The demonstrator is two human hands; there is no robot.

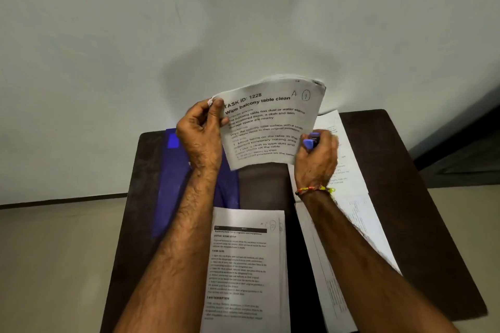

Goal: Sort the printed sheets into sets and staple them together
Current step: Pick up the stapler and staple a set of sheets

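Both forearms rise from the bottom of the frame toward its centre. The left hand is lifted above the worktop, back of the hand to the camera, its grip closed as a pinch: thumb and fingers curl round the upper left corner of a raised set of sheets. The right hand sits at the lower right edge of that set, fingers curled tight round a small purple stapler whose end pokes out above the knuckles, just beside the paper's edge. A thin beaded thread bracelet circles the right wrist.

The held set bows outward, its top edge curved and its upper right corner fanned so that several page edges show. The top page carries bold print reading "TASK ID: 1228" and a handwritten "A" and a circled "1".

The worktop is dark, matte and narrow, ending at a pale wall at the top of the frame; its left and right edges drop to a beige floor. Little bare surface shows: a strip in the centre between the papers and a band along the right edge.

A flat printed stack lies in the lower centre between the forearms, square-cornered with dense text. More white sheets lie overlapping in the right half, partly under the right arm. A glossy blue-purple plastic folder lies at the left, partly under the left forearm.
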